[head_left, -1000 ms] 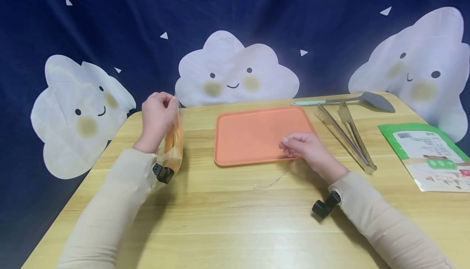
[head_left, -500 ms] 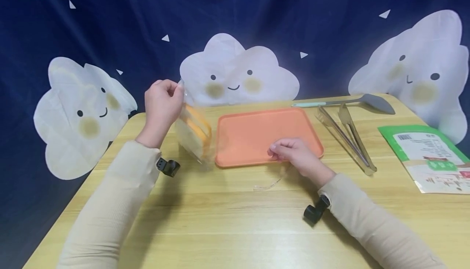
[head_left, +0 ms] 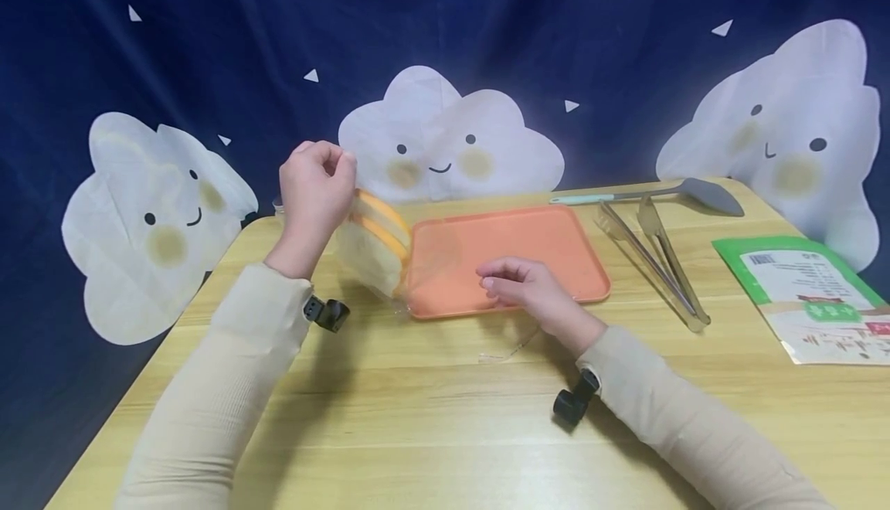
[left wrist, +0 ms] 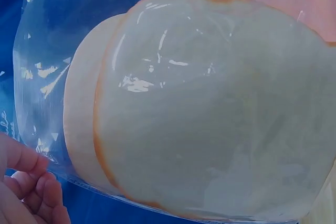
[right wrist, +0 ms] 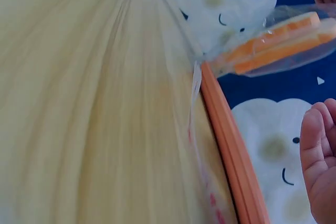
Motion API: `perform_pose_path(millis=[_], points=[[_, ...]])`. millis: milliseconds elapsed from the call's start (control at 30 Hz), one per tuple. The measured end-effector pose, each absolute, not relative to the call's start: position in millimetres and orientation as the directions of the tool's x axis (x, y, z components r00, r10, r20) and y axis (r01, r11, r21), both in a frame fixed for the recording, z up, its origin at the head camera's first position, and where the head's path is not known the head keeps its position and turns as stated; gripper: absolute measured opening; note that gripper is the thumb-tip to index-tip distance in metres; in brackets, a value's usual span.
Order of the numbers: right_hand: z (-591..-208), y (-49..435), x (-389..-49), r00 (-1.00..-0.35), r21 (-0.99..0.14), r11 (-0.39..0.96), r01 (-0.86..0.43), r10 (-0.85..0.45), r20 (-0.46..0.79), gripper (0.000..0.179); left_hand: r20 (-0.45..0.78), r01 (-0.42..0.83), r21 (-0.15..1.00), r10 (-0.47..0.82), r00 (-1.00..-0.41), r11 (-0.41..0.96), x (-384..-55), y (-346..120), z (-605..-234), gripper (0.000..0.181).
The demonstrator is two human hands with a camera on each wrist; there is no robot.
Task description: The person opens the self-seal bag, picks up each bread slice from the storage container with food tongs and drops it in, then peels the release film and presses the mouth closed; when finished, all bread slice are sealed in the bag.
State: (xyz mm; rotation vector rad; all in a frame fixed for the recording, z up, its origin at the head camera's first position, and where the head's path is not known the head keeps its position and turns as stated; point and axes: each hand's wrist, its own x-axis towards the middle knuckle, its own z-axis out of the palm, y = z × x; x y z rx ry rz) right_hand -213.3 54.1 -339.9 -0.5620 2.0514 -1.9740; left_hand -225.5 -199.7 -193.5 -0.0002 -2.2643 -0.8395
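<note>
My left hand pinches the top of a clear plastic bag, which hangs tilted over the left edge of the orange tray. Inside the bag, slices of bread with orange-brown crusts lean against one another. In the left wrist view the slices overlap, a paler round edge showing behind the front one. My right hand hovers over the tray's near edge, fingers loosely bent and nothing between them. Below it, a thin clear strip with reddish marks lies on the wooden table, close along the tray in the right wrist view.
To the tray's right lie metal tongs. Behind them is a grey spatula with a mint handle. A green and white printed packet lies at the right table edge. A dark blue cloud-patterned curtain hangs behind the table.
My left hand has risen and moved slightly right, and the bag has swung right to the tray's edge. My right hand has shifted left over the tray, its fingers looser.
</note>
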Motion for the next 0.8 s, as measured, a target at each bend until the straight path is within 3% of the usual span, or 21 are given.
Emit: perform_pose_path(millis=[300,533,800], points=[[-332,38,-207,-0.898,-0.984,-0.066,-0.168,-0.401,0.180,0.052,0.668,0.268,0.563,-0.240,-0.704,0.782,-222,-194,-183,0.025],[-323,28,-204,-0.928,-0.959,-0.153,-0.237,-0.258,0.270,0.048,0.721,0.340,0.561,-0.244,-0.649,0.755,-223,-189,-182,0.023],[-305,27,-227,-0.972,-0.976,-0.137,-0.172,-0.135,0.190,0.048,0.739,0.397,0.587,-0.266,-0.619,0.705,-221,-183,-183,0.019]])
